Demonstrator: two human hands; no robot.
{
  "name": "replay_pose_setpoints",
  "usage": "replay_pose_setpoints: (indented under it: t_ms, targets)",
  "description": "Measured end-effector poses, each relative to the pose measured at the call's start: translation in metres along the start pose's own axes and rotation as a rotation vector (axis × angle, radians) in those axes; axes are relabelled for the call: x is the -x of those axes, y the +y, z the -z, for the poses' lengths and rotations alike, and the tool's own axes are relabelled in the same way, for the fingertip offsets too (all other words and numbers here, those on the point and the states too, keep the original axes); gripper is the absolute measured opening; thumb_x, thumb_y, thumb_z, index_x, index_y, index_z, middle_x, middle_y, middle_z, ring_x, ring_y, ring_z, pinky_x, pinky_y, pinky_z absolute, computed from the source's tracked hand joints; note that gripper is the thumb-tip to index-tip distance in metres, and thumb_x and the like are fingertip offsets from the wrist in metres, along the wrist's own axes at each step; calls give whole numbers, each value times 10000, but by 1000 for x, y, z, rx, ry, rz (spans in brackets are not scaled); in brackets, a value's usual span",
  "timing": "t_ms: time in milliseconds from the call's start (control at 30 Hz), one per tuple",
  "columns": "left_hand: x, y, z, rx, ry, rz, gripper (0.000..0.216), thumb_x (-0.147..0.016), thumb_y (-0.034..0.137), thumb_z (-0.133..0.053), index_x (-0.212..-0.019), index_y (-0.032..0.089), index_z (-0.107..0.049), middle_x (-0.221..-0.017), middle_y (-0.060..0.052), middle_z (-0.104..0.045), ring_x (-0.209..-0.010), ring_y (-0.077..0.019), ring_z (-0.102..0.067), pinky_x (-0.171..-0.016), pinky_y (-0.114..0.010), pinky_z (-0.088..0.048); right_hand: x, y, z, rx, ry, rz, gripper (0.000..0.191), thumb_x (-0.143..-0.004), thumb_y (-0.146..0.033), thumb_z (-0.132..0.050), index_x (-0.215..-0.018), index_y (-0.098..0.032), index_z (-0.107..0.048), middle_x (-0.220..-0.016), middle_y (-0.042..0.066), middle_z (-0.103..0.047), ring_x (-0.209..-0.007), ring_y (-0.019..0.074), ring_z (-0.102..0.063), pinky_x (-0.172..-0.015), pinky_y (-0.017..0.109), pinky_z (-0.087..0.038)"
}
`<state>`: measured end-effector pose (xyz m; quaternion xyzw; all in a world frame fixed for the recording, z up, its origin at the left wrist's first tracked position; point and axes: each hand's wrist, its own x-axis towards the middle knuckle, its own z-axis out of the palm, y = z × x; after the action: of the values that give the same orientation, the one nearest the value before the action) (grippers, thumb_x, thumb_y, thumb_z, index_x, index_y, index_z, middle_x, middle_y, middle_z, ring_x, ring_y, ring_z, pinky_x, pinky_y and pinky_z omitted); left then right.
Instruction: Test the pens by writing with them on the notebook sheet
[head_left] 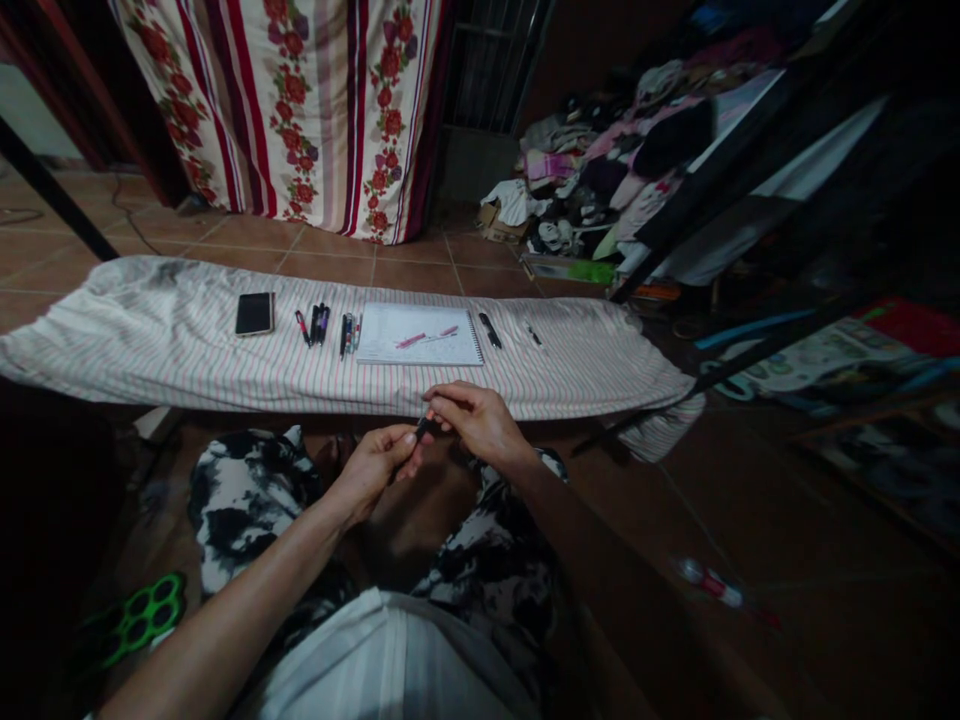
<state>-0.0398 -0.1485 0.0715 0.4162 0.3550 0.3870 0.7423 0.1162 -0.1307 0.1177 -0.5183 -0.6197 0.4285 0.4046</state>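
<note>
Held in front of my lap is a dark pen (424,425) with a reddish-orange end. My left hand (379,462) is closed around its dark barrel. The fingers of my right hand (480,422) pinch at its other end, where they partly hide it. Just beyond my hands, a spiral notebook (375,345) lies open on a striped cloth. Pink pen parts (411,341) rest on its page. Several pens (319,325) lie left of the notebook, and a black pen (490,331) is to its right. Farther right sits a small pen part (534,336).
A phone (255,314) lies on the left of the cloth-covered bench (187,375). A floral curtain (330,110) hangs behind it. Piled clothes (600,170) are at the back right. A plastic bottle (709,582) and a green object with round holes (146,612) are on the floor.
</note>
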Motion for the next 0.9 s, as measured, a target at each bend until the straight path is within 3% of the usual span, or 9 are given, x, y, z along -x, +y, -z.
replay_pose_setpoints:
  t_ms: [133,267,333,400,500,667,733,833,900]
  targets:
    - [0,-2,4,4,7,-23,310,-706,402,-654,-798,107,-634,-553,25,-492,-478,-61,-400,-460,-204,-242,0,0,3,-32,-123,57,241,-795,-262,-487,-984,-180,-613,-914,47,-619,-740,113,-578,-636,234,-468]
    - [1,-2,4,-50,86,-44,344,-688,424,-664,-811,104,-636,-559,20,-508,-499,-69,-424,-496,-206,-276,-1,2,3,-66,-179,3,500,-779,-345,-539,-1242,-209,-409,-1073,77,-564,-740,112,-582,-549,214,-452]
    - [2,-3,3,-65,115,-57,363,-677,438,-668,-812,102,-636,-555,22,-508,-500,-71,-426,-502,-206,-284,-2,3,3,29,-87,-40,466,-743,-404,-582,-1139,-178,-487,-954,60,-592,-696,117,-573,-531,217,-434]
    - [1,-3,2,-77,125,-70,381,-667,452,-672,-812,101,-636,-553,22,-510,-503,-73,-429,-505,-207,-293,-5,5,3,130,0,-71,356,-717,-458,-597,-905,-156,-579,-737,15,-593,-622,114,-547,-534,225,-418]
    - [0,-4,2,-91,119,-86,380,-680,452,-661,-826,102,-640,-564,16,-521,-506,-74,-437,-500,-206,-297,-8,6,5,186,2,-64,311,-722,-468,-589,-723,-157,-588,-617,-5,-583,-581,112,-532,-541,229,-409]
    - [-5,-5,4,-39,35,-59,310,-726,393,-638,-828,100,-632,-605,-8,-558,-518,-83,-474,-477,-204,-307,-10,-3,12,174,-134,45,192,-799,-296,-505,-838,-156,-630,-777,32,-663,-725,134,-602,-677,254,-458]
    - [-6,-4,4,-13,9,-57,291,-740,374,-628,-835,98,-634,-615,-16,-568,-525,-87,-487,-479,-205,-323,-10,-8,14,174,-168,61,241,-805,-252,-481,-984,-160,-613,-835,36,-663,-759,130,-607,-706,256,-459]
    - [-6,-2,4,19,6,-60,284,-742,362,-629,-839,95,-640,-616,-23,-574,-531,-90,-496,-483,-204,-336,-11,-11,12,212,-145,26,422,-792,-314,-525,-1187,-171,-490,-876,40,-649,-678,112,-596,-635,243,-452]
    - [-7,0,3,27,8,-58,282,-735,357,-640,-834,93,-645,-622,-27,-578,-536,-91,-500,-483,-204,-339,-12,-10,11,305,-63,11,422,-757,-418,-572,-1090,-161,-537,-808,32,-638,-621,108,-571,-583,234,-426]
